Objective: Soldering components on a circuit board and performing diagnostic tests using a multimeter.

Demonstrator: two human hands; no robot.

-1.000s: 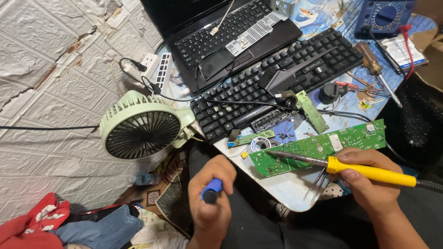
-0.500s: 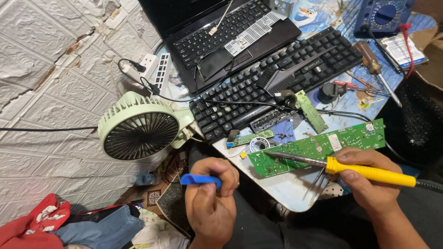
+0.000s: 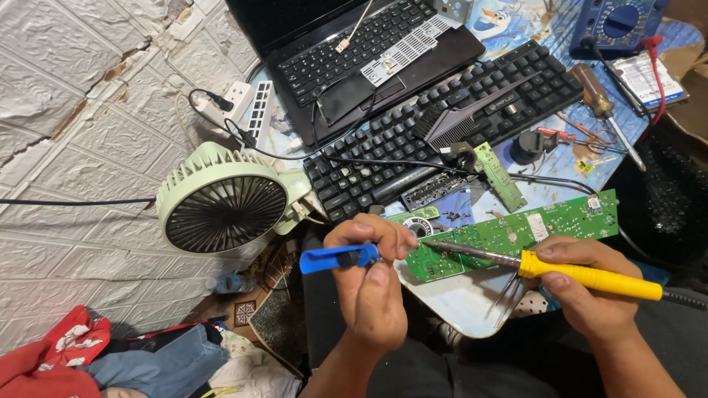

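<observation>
The left hand (image 3: 369,284) is closed around a blue tool (image 3: 338,257), its tip sticking out to the left, fingers curled near the left end of the green board (image 3: 509,232). The right hand (image 3: 586,291) grips the yellow handle of a soldering iron (image 3: 546,267), whose metal tip lies across the board's left part. The board rests on the edge of a cluttered table (image 3: 457,298). Left of it stands a pale green fan (image 3: 221,206). Farther off lie a black keyboard (image 3: 413,140), then a laptop (image 3: 354,51), with a screwdriver (image 3: 601,107) at right.
</observation>
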